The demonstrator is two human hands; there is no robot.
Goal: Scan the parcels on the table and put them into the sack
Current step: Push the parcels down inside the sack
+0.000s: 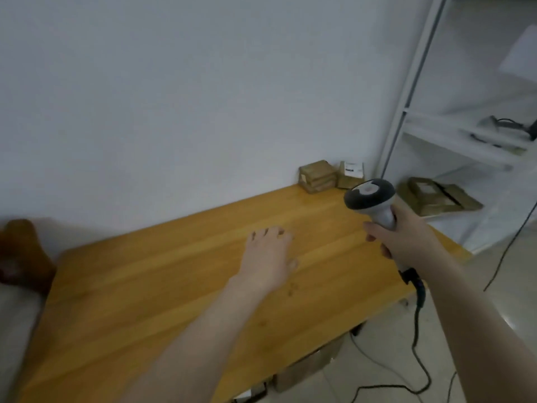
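We hold our left hand out over the wooden bench. Its fingers are loose and it holds nothing. Our right hand is wrapped around the handle of the scanner, and a black cable hangs from it down to the floor.

The parcels are at the far corner of the bench, by the wall. There is a small stack of brown parcels, and just beside it a parcel with a white label leans up.

The white shelf on the right has more brown parcels lying on a low board. A cardboard box sits under the bench; we cannot see inside it. A blurry brown thing is at the left edge.
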